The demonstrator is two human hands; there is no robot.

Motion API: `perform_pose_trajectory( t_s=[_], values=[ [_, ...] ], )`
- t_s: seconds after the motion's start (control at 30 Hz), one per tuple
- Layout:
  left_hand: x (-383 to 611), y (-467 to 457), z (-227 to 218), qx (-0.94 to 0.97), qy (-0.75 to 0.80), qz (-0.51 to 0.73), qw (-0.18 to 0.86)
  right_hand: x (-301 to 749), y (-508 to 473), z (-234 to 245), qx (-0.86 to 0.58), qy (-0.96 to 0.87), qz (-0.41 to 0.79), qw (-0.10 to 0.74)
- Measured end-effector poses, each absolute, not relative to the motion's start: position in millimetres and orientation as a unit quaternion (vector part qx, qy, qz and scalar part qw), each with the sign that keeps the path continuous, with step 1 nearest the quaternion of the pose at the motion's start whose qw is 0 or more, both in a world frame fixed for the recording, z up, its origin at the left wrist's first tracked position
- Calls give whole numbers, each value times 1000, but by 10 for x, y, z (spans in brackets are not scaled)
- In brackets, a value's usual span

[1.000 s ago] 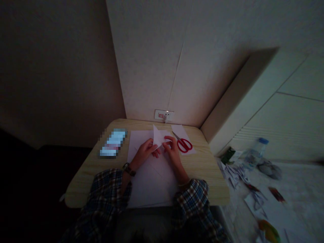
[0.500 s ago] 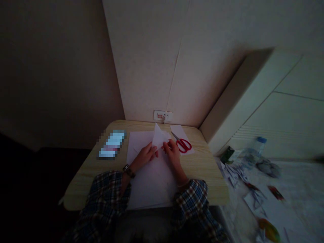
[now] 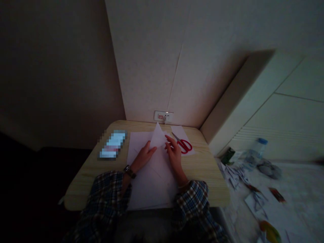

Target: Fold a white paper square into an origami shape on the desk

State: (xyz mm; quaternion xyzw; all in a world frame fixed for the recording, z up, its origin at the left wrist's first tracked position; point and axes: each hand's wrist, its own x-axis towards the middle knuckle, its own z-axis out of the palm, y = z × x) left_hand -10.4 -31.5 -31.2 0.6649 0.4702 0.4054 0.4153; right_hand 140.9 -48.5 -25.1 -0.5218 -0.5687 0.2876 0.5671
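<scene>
A folded piece of white paper (image 3: pixel 157 137), pointed at the top, stands above the larger white sheets (image 3: pixel 152 182) on the small table. My left hand (image 3: pixel 144 156) pinches its lower left corner between thumb and fingers. Beside its right edge is my right hand (image 3: pixel 173 153), fingers curved and apart; whether a fingertip touches the paper I cannot tell. Red-handled scissors (image 3: pixel 184 145) lie just past my right hand, on a smaller white paper piece (image 3: pixel 176 129).
A phone (image 3: pixel 112 144) with a blurred-out screen lies on the left of the wooden table (image 3: pixel 202 172). Behind the table is a wall socket (image 3: pixel 164 116). Paper scraps (image 3: pixel 234 175) and a blue-capped bottle (image 3: pixel 255 152) lie on the surface at the right.
My right fingers have come away from the paper's lower edge and spread slightly. My left hand has shifted a little on the paper's left corner.
</scene>
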Motion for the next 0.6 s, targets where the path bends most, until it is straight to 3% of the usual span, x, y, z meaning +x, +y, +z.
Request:
perform_pose_trajectory(
  t_s=[0.4,0.6],
  values=[
    [-112,-270,-339,637,443,423,467,1395,-451,-328,-426,-563,370,604],
    [-95,-249,-370,625,405,414,523,1391,-474,-322,-423,-573,344,612]
  ],
)
